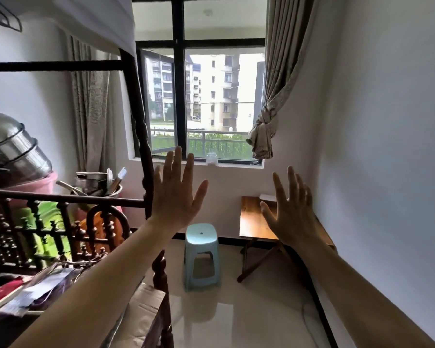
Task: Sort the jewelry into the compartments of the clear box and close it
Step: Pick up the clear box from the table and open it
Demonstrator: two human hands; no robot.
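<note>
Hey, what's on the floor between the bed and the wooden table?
In the head view, a light blue plastic stool stands on the tiles between the bed and the table; nothing else.

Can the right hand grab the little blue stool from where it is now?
Probably not yet. The right hand is raised, open and empty; the blue stool stands on the floor farther ahead. Nothing blocks the way, though.

Two hands (pixel 177 194), one stool (pixel 202 254), one table (pixel 255 222), one jar (pixel 212 159).
</note>
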